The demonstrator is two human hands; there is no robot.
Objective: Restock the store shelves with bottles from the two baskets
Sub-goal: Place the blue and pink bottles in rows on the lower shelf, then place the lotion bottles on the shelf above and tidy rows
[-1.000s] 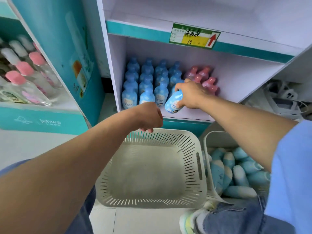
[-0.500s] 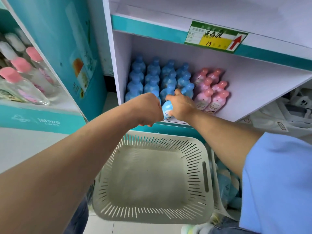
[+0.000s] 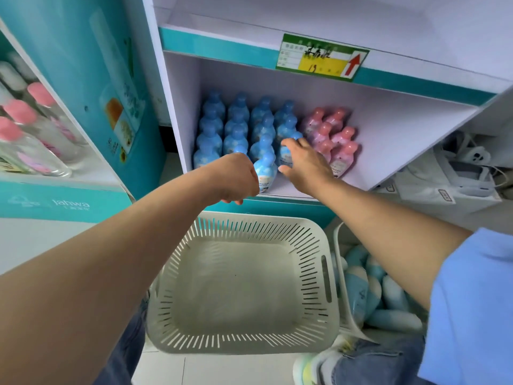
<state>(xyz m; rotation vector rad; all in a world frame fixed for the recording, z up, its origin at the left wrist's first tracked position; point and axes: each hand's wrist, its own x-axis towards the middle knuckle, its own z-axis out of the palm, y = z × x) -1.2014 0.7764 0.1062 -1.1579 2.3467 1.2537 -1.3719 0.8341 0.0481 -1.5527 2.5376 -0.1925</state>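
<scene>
The right hand (image 3: 306, 162) is reaching into the shelf (image 3: 299, 191), fingers straight and spread, gripping nothing; its fingertips are lying against a neighbouring blue bottle (image 3: 285, 158) beside the pink bottles (image 3: 334, 137). The left hand (image 3: 236, 177) is hanging with fingers curled under, nothing visible in them, just beside the front blue bottle (image 3: 266, 175), which is standing upright at the shelf's front edge. More bottles (image 3: 388, 301) are lying in the right basket (image 3: 336, 245).

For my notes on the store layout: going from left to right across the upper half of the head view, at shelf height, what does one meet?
Pink-capped clear bottles → teal panel → blue bottles → pink bottles → white bags.
</scene>
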